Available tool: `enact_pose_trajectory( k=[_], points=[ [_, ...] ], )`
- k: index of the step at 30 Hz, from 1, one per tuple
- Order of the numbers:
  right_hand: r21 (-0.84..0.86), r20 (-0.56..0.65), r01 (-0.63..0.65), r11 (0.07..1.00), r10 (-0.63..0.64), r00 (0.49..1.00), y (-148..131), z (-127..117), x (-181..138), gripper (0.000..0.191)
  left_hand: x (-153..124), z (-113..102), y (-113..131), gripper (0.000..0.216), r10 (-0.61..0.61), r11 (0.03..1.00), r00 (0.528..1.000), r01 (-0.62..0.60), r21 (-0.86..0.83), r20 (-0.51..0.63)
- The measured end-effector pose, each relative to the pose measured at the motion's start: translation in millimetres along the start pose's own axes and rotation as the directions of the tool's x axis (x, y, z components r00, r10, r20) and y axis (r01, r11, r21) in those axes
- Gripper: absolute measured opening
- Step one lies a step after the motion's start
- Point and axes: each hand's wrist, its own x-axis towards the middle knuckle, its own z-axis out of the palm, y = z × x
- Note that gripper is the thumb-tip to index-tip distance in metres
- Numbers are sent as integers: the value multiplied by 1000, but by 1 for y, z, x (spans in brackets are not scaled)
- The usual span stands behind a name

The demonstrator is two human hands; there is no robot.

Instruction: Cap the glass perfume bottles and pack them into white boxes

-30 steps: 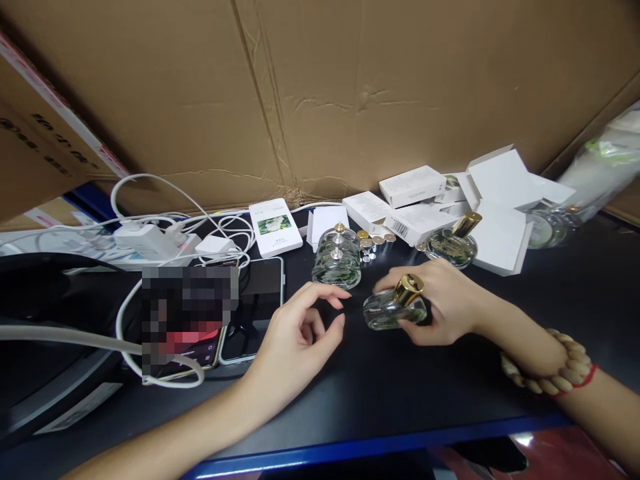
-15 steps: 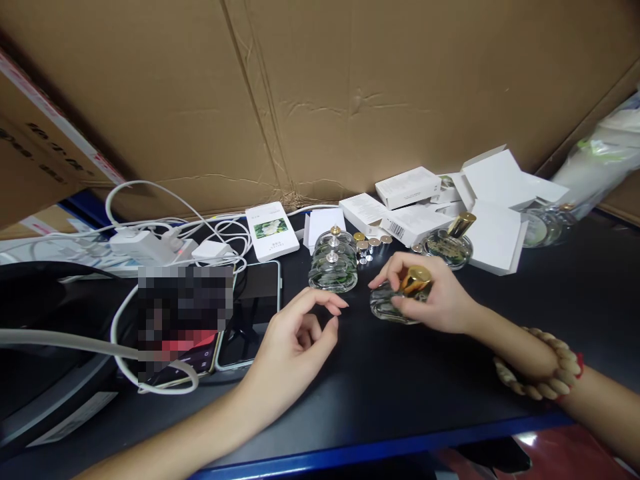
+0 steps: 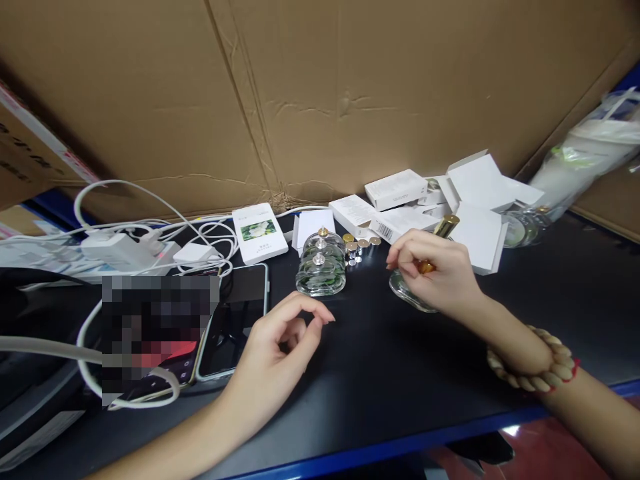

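Farther right now: hand-hidden bottle [image 3: 409,293]

White boxes [image 3: 395,189], cables [image 3: 200,233], tablet [image 3: 233,320]

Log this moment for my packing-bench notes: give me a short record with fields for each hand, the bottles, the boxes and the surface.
right hand: closed on a glass bottle with a gold cap, resting on the table
left hand: fingers curled, holding nothing, above the table
other bottles: two stacked, uncapped
loose caps: gold and silver, beside the stack
boxes: white, piled behind
surface: dark table
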Motion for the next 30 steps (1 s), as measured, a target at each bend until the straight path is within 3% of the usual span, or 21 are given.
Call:
enact_pose_trajectory(
  k=[5,13,16,21,26,30],
  points=[
    [-8,-66,-64,998,63,996,11,-4,-1,28,0,0,1,18,-16,998,1000,17,-56,16],
    [-375,-58,-31,926,10,998,23,-10,0,25,-2,0,0,17,-14,996,999,17,-87,35],
    [-420,-130,-31,907,-26,991,28,-11,1,26,-3,-1,0,18,-13,997,999,16,-82,40],
    [-487,-260,-142,862,12,965,35,-10,2,22,-2,-1,3,19,-14,997,998,18,-75,53],
    [-421,-399,-270,866,90,913,39,-9,3,15,-2,-1,3,19,-16,997,998,20,-78,55],
    [-190,-400,-369,910,272,875,43,-7,6,24,-3,-1,2,20,-21,996,998,26,-80,61]
  ],
)
